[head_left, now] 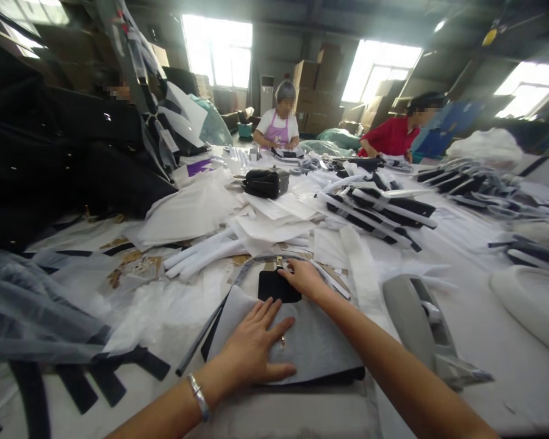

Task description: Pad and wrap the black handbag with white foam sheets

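Observation:
A flat black bag wrapped in grey tissue paper (311, 341) lies on the table in front of me. My left hand (256, 347) rests flat on the paper with fingers spread, open, a bracelet on its wrist. My right hand (304, 277) presses down at the bag's far end, fingers curled over the exposed black flap (277, 286) beside a small metal clasp (279, 263). A thin strap (210, 329) runs out from under the paper to the left.
White tissue sheets (196, 207) and paper rolls cover the table. A black handbag (266, 182) stands farther back, black-and-white strips (379, 210) lie to the right, a grey plastic piece (416, 317) beside my right arm. Black bags pile up at left. Three people work at the far end.

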The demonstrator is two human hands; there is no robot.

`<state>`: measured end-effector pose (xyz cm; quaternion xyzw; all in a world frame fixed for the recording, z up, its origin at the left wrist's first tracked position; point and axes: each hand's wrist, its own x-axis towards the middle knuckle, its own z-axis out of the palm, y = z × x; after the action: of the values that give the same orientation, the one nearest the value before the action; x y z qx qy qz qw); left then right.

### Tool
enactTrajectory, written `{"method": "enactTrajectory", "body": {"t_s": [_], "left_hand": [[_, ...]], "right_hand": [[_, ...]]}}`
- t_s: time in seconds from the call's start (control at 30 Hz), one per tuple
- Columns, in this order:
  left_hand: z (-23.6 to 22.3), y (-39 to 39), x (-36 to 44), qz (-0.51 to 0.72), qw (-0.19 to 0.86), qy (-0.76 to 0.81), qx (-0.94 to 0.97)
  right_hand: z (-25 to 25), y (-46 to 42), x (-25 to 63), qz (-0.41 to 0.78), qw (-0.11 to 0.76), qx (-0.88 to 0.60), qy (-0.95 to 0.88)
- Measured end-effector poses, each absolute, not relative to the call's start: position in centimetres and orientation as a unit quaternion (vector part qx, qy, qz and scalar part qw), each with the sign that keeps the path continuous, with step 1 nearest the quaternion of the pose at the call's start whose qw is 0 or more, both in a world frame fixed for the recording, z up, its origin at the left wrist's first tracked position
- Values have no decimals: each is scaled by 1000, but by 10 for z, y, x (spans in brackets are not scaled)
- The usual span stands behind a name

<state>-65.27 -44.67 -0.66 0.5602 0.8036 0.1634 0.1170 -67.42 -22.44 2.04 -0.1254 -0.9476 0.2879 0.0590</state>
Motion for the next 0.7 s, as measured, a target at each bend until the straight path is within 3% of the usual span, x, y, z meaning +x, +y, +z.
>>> {"method": "enactTrajectory", "body": {"t_s": [0.13, 0.27, 0.47, 0.7], "left_hand": [[-7, -448, -652, 173, 106, 799, 566], [-5, -449, -652, 190, 90, 796, 568], [-4, -450, -649, 238, 69, 787, 565], [-4, -451, -644, 233, 67, 797, 554]], "right_hand": [[19, -224, -694, 359, 50, -84, -928], [36, -236, -645, 405, 88, -1, -910], [25, -255, -561, 396, 108, 90, -908], [-5, -252, -546, 371, 123, 134, -911]]}}
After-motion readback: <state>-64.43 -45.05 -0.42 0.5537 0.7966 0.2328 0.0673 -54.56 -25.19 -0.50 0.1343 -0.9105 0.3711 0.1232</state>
